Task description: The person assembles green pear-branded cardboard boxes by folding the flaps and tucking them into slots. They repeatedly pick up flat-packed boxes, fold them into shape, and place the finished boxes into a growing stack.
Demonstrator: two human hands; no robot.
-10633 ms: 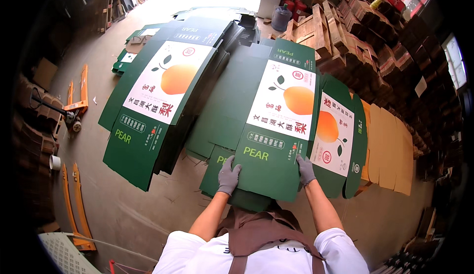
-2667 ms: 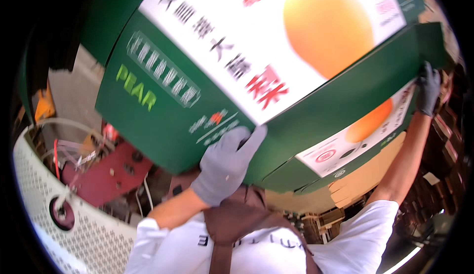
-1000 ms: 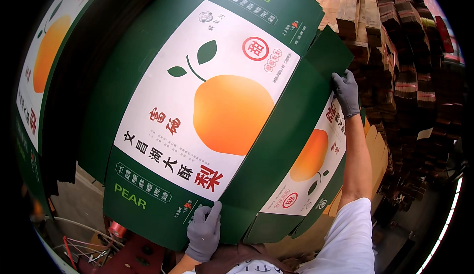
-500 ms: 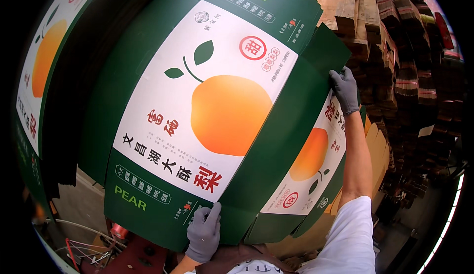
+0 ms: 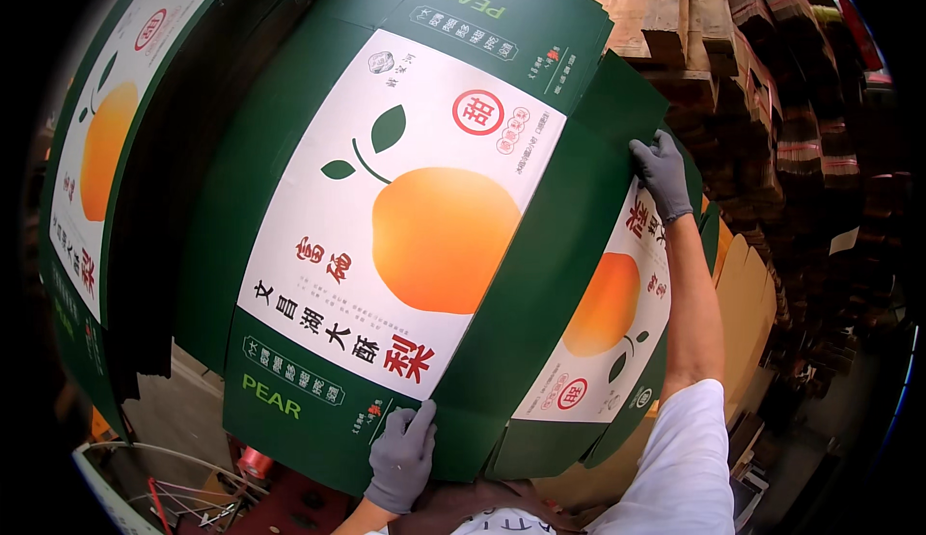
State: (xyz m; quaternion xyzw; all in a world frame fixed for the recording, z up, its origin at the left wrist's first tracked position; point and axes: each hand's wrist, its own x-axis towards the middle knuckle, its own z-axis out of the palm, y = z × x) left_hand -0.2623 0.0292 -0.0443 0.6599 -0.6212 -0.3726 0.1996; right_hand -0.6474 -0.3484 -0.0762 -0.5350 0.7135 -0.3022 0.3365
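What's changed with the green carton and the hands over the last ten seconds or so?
The flat green carton was lifted off the pile on the floor and swung up close to the camera. The left hand now grips its bottom edge; the right hand has reached up to the far side edge. Over the last second nothing moved: both gloved hands keep the same hold. Another flat carton stays at the left.

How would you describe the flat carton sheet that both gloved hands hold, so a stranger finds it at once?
Start at the green carton stack on the left. The held sheet fills the centre, tilted, gripped by the left hand low and the right hand at its far edge. Unlike its neighbours, its whole white panel with the orange fruit shows.
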